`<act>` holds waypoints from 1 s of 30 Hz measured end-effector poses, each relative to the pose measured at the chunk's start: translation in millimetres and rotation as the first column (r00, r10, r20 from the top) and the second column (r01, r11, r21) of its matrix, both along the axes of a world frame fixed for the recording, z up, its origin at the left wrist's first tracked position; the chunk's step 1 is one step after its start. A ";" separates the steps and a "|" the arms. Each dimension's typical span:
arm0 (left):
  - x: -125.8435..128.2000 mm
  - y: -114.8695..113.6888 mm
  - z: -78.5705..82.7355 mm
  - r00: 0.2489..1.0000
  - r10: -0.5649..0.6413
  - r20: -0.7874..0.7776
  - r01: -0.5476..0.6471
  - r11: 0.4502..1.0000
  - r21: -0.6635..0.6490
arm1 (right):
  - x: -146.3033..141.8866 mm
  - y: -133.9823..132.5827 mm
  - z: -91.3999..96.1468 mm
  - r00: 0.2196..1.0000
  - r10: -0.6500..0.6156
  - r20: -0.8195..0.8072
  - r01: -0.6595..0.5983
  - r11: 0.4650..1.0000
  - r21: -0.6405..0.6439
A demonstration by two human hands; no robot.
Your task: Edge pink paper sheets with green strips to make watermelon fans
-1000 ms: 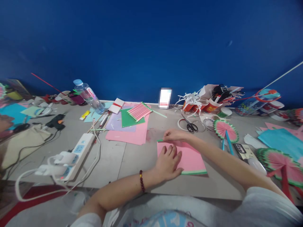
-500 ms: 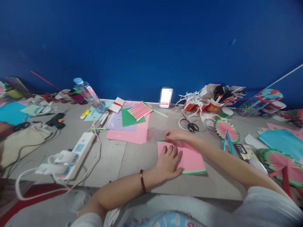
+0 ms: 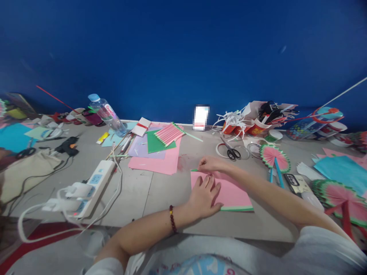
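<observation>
A sheet of pink paper (image 3: 232, 193) with green strips along its near and far edges lies on the table in front of me. My left hand (image 3: 205, 194) rests palm down on it, fingers spread, with a dark red bead bracelet at the wrist. At the far edge, next to a short visible length of green strip (image 3: 194, 170), my right hand (image 3: 210, 164) has its fingers curled together. They appear to pinch the paper's edge; the fingertips are partly hidden.
Black-handled scissors (image 3: 233, 152) and rolls of tape (image 3: 222, 151) lie beyond my right hand. Further left are a pleated pink piece (image 3: 169, 134), green paper (image 3: 157, 142) and a white power strip (image 3: 99, 183). Watermelon-patterned fans (image 3: 275, 157) and a phone (image 3: 296, 183) lie right.
The paper's near right corner has shifted slightly outward to the right. My right hand has barely moved; my left hand stays pressed in the same place.
</observation>
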State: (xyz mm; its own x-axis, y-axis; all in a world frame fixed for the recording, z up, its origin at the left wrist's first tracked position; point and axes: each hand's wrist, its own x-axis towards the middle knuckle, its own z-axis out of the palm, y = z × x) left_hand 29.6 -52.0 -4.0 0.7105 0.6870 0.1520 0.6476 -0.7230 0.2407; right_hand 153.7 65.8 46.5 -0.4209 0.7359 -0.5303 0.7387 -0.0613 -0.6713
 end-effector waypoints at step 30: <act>0.2 -0.1 5.1 1.000 -0.002 -0.018 0.002 1.000 -0.015 | -6.4 -2.9 7.3 0.997 -0.002 0.084 -0.002 0.999 0.044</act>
